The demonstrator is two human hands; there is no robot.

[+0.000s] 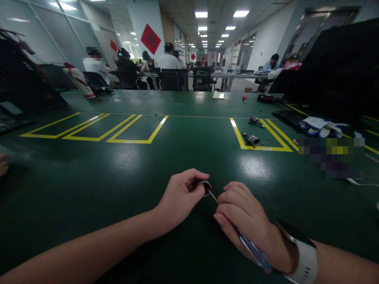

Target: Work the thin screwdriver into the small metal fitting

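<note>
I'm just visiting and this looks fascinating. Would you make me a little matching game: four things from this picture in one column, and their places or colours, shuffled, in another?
Things:
1. Watch
2. Hollow metal part
3. Gloves
4. Thin-shafted tool

Places or colours:
A. Held in the right hand
B. White with blue, towards the right of the view
C. Strapped around the wrist
D. Held in the left hand

Right pairs: 1-C, 2-D, 3-B, 4-A
</note>
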